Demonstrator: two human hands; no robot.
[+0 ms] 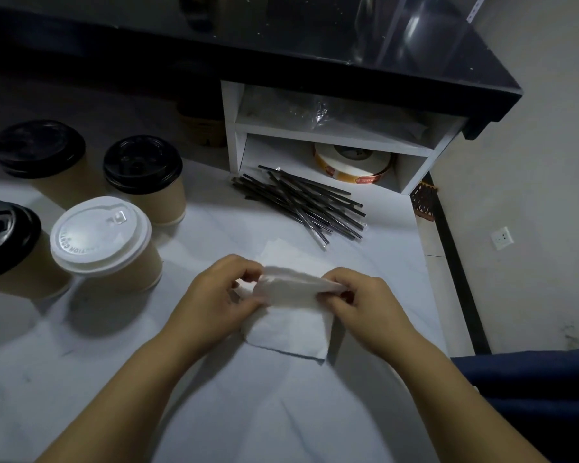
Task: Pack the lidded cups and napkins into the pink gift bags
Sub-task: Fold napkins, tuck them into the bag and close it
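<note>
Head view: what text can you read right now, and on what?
"…TION CONT…": embossed on the white lid, upside down, only partly legible.
Red label on the round tin in the shelf: too blurred to read.
Black lids: embossing unreadable.

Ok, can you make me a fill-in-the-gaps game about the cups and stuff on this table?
1. The left hand and the right hand both pinch a white ____.
2. Only one cup wears a ____ lid.
3. The black lids number ____.
4. The straws are coloured ____.

Missing words: napkin, white, three, black.
</note>
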